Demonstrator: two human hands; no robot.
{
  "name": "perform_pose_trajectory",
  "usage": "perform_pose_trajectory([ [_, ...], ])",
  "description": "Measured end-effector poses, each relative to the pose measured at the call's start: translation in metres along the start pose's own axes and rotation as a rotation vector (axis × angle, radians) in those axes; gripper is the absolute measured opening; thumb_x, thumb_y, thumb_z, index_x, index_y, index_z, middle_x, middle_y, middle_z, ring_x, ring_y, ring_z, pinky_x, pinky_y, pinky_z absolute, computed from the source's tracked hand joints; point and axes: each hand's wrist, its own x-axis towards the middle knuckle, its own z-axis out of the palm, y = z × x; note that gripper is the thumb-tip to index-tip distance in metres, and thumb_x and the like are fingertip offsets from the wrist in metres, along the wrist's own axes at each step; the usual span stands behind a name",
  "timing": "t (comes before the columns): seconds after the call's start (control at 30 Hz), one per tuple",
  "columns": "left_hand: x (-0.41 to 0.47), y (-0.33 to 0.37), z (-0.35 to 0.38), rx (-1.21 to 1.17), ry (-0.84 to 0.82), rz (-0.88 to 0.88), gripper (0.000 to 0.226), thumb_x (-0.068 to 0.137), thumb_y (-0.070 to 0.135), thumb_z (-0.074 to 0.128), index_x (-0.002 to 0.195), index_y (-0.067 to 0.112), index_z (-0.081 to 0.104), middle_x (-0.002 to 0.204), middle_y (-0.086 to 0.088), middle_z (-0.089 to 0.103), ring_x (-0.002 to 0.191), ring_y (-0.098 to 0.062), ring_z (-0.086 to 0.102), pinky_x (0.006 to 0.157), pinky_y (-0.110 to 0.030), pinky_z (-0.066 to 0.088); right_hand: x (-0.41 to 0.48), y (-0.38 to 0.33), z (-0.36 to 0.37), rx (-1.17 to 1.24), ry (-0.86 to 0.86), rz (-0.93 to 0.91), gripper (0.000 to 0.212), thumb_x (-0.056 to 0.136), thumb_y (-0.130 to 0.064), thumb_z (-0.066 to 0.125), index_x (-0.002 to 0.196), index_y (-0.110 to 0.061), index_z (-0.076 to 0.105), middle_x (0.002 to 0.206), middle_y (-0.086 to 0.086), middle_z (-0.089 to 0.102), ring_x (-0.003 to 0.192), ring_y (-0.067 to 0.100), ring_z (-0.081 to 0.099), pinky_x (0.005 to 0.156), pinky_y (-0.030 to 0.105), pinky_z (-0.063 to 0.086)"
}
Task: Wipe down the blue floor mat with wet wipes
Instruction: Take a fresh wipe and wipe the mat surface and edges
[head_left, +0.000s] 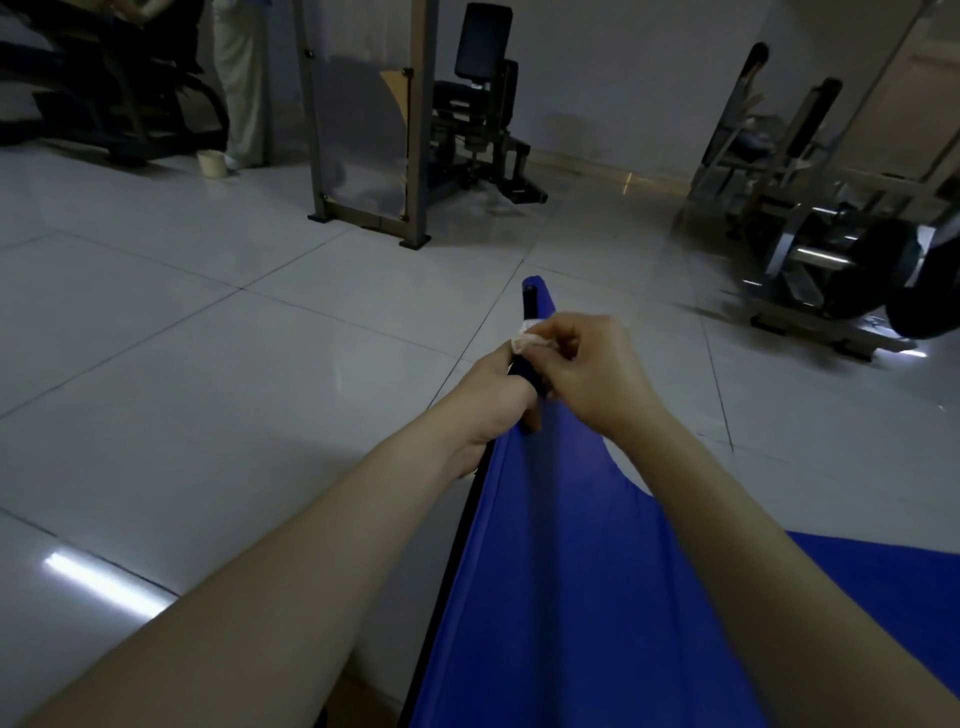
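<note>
The blue floor mat (561, 571) is lifted off the floor and runs from the bottom of the frame up to a narrow far corner near the centre, with a dark edge along its left side. My left hand (493, 405) grips that dark edge from the left. My right hand (597, 374) is closed just to the right of it and pinches a small white wet wipe (530, 339) against the top of the edge. Most of the wipe is hidden by my fingers.
Glossy white floor tiles (208, 364) spread to the left and ahead. A metal frame (369, 119) and a black exercise seat (478, 104) stand at the back centre. More gym equipment (831, 218) sits at the right, dark machines (104, 83) at the back left.
</note>
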Motion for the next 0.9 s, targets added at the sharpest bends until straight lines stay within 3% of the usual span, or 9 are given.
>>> perform_pose_trajectory([
  [0.1, -0.001, 0.002, -0.002, -0.02, -0.024, 0.038, 0.042, 0.082, -0.015, 0.04, 0.098, 0.018, 0.06, 0.082, -0.007, 0.062, 0.076, -0.017, 0.057, 0.061, -0.024, 0.049, -0.02, -0.006, 0.01, 0.038, 0.005, -0.02, 0.012, 0.097, -0.019, 0.067, 0.098, -0.01, 0.074, 0.078, -0.001, 0.073, 0.069, 0.007, 0.069, 0.065, 0.019, 0.055],
  [0.17, -0.003, 0.002, -0.005, -0.017, -0.057, 0.043, 0.036, 0.078, -0.012, 0.044, 0.098, 0.014, 0.057, 0.08, -0.006, 0.061, 0.073, -0.016, 0.057, 0.059, -0.023, 0.048, -0.026, -0.009, 0.007, 0.16, -0.05, 0.012, 0.012, 0.096, -0.017, 0.068, 0.096, -0.007, 0.074, 0.072, 0.006, 0.072, 0.063, 0.018, 0.069, 0.06, 0.029, 0.057],
  [0.33, -0.002, -0.001, -0.004, -0.028, -0.091, 0.0, 0.076, 0.071, -0.01, 0.056, 0.14, 0.021, 0.052, 0.112, -0.014, 0.068, 0.098, -0.023, 0.064, 0.077, -0.029, 0.055, -0.008, 0.008, -0.004, 0.043, 0.123, 0.018, 0.011, 0.094, -0.027, 0.072, 0.094, -0.016, 0.072, 0.082, 0.002, 0.07, 0.073, 0.022, 0.068, 0.069, 0.047, 0.058],
  [0.4, -0.004, 0.001, 0.0, -0.175, -0.106, -0.051, 0.06, 0.068, 0.004, 0.057, 0.127, 0.014, 0.061, 0.103, -0.016, 0.068, 0.09, -0.027, 0.064, 0.078, -0.037, 0.052, -0.002, 0.015, -0.002, 0.036, 0.164, 0.016, 0.012, 0.095, -0.029, 0.07, 0.09, -0.018, 0.069, 0.082, 0.001, 0.069, 0.074, 0.019, 0.067, 0.069, 0.047, 0.057],
  [0.47, -0.006, 0.005, -0.001, -0.345, -0.107, -0.073, 0.024, 0.083, 0.019, 0.056, 0.103, 0.007, 0.065, 0.087, -0.01, 0.064, 0.077, -0.021, 0.062, 0.071, -0.032, 0.05, -0.011, 0.014, 0.008, 0.053, 0.099, 0.003, 0.012, 0.097, -0.024, 0.066, 0.087, -0.018, 0.066, 0.078, 0.0, 0.066, 0.069, 0.014, 0.063, 0.063, 0.039, 0.053],
  [0.5, -0.005, 0.006, -0.003, -0.405, -0.099, -0.095, 0.024, 0.091, 0.029, 0.055, 0.099, 0.009, 0.065, 0.085, -0.008, 0.062, 0.074, -0.019, 0.061, 0.071, -0.031, 0.049, -0.023, 0.011, 0.012, 0.059, 0.053, -0.019, 0.013, 0.098, -0.019, 0.065, 0.085, -0.018, 0.065, 0.077, -0.003, 0.065, 0.068, 0.01, 0.061, 0.062, 0.031, 0.049],
  [0.67, 0.005, 0.001, -0.017, -0.455, -0.056, -0.239, 0.084, 0.087, 0.079, 0.05, 0.128, 0.007, 0.067, 0.106, -0.013, 0.066, 0.096, -0.029, 0.065, 0.096, -0.041, 0.051, -0.071, -0.004, 0.015, 0.056, -0.157, -0.239, 0.012, 0.095, -0.006, 0.065, 0.086, -0.012, 0.069, 0.087, -0.004, 0.066, 0.083, 0.015, 0.066, 0.076, 0.03, 0.055],
  [0.77, 0.002, 0.0, -0.015, -0.415, -0.062, -0.224, 0.081, 0.091, 0.079, 0.041, 0.131, 0.014, 0.068, 0.128, -0.014, 0.069, 0.122, -0.034, 0.064, 0.111, -0.044, 0.045, -0.043, 0.006, 0.011, -0.086, 0.002, -0.202, 0.009, 0.095, -0.012, 0.067, 0.086, -0.015, 0.068, 0.084, -0.004, 0.063, 0.075, 0.011, 0.061, 0.069, 0.033, 0.053],
  [0.9, 0.0, 0.004, -0.008, -0.394, -0.055, -0.202, 0.079, 0.093, 0.077, 0.039, 0.13, 0.012, 0.068, 0.13, -0.012, 0.068, 0.124, -0.032, 0.063, 0.112, -0.045, 0.044, -0.026, 0.014, 0.006, -0.053, 0.075, -0.08, 0.007, 0.097, -0.017, 0.066, 0.092, -0.014, 0.07, 0.09, -0.003, 0.066, 0.083, 0.011, 0.065, 0.076, 0.036, 0.056],
])
